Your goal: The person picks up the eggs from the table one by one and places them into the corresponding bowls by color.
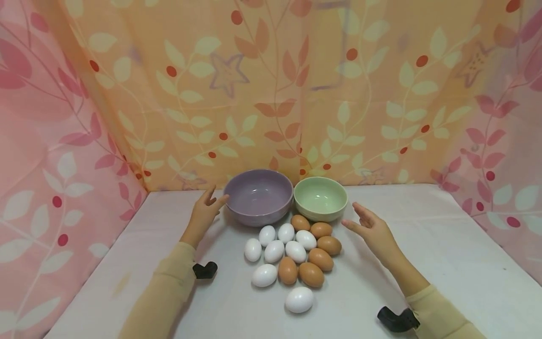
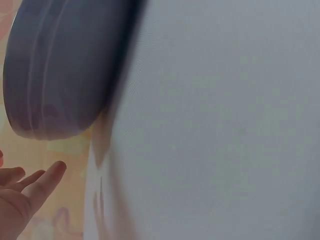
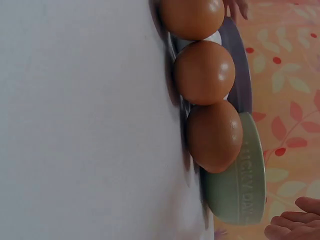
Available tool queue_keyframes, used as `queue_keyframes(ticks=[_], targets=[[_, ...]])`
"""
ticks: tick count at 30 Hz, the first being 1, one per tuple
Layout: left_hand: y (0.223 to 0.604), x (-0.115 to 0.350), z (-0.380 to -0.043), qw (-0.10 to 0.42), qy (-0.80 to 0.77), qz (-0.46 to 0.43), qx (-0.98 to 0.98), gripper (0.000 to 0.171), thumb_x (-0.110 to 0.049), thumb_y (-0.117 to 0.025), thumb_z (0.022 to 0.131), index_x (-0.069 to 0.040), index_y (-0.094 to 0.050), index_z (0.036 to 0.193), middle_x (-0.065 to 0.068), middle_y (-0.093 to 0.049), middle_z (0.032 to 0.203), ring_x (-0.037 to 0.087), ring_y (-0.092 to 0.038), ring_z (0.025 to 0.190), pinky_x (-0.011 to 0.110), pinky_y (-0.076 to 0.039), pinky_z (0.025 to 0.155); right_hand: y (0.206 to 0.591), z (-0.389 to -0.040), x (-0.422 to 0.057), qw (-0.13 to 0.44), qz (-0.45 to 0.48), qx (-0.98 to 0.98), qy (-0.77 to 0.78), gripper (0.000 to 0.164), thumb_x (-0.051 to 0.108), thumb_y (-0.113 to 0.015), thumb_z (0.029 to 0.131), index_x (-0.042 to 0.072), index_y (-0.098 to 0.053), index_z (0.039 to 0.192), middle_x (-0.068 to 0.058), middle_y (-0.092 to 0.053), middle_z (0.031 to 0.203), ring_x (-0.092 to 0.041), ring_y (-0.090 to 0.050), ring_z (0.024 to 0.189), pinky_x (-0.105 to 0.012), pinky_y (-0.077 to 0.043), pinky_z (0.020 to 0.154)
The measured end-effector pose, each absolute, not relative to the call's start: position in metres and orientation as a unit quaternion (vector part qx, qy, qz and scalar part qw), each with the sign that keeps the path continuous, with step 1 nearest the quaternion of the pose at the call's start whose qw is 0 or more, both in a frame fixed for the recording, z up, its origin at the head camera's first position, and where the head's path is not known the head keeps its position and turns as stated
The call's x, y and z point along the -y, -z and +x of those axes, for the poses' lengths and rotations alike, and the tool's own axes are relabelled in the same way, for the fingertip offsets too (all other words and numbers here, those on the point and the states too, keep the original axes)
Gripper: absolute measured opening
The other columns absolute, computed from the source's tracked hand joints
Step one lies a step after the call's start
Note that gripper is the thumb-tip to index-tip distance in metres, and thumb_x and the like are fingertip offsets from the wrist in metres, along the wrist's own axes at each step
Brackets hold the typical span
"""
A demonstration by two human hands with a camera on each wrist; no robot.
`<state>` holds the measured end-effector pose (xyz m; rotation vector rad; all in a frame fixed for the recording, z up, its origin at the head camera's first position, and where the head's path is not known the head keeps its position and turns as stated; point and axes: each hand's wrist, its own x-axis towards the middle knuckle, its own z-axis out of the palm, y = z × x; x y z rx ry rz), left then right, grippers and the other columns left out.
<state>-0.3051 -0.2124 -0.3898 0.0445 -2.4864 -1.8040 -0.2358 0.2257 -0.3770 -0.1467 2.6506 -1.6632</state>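
My left hand (image 1: 203, 217) is held at the left side of a purple bowl (image 1: 259, 219), its fingers extended and holding nothing. In the left wrist view a gap shows between those fingers (image 2: 44, 187) and the bowl. On the other side, my right hand (image 1: 376, 237) hovers with spread fingers just right of a smaller green bowl (image 1: 320, 216), also holding nothing. No contents show in either bowl. In front of them lie several white eggs (image 1: 274, 251) and several brown eggs (image 1: 321, 259), grouped closely; one white egg (image 1: 299, 300) sits nearest me.
A white cloth (image 1: 423, 226) covers the table. Patterned curtains (image 1: 271, 94) hang behind the bowls and along both sides. A black wrist mount (image 1: 205, 270) sticks out from the left sleeve, and another black mount (image 1: 398, 320) from the right.
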Motion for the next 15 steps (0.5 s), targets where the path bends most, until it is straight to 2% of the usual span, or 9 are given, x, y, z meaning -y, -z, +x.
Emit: queue_keyframes(ticks=[8, 15], targets=[[0.397, 0.203, -0.309, 0.033, 0.653, 0.015, 0.756, 0.08, -0.04, -0.066, 0.096, -0.02, -0.021, 0.159, 0.006, -0.016, 0.167, 0.029, -0.029, 0.15, 0.047, -0.044, 0.111, 0.375, -0.23, -0.218, 0.024, -0.009, -0.805, 0.592, 0.078, 0.032, -0.07, 0.093, 0.003, -0.031, 0.154, -0.017, -0.031, 0.161, -0.033, -0.028, 0.15, -0.052, -0.024, 0.122], [0.397, 0.199, -0.31, 0.038, 0.691, 0.035, 0.721, 0.077, -0.033, -0.063, 0.098, -0.013, -0.021, 0.159, 0.012, -0.018, 0.166, 0.026, -0.03, 0.15, 0.043, -0.047, 0.107, 0.38, -0.232, -0.21, 0.038, 0.012, -0.795, 0.605, 0.078, 0.035, -0.073, 0.091, 0.001, -0.038, 0.151, -0.017, -0.04, 0.156, -0.029, -0.035, 0.147, -0.047, -0.026, 0.122]])
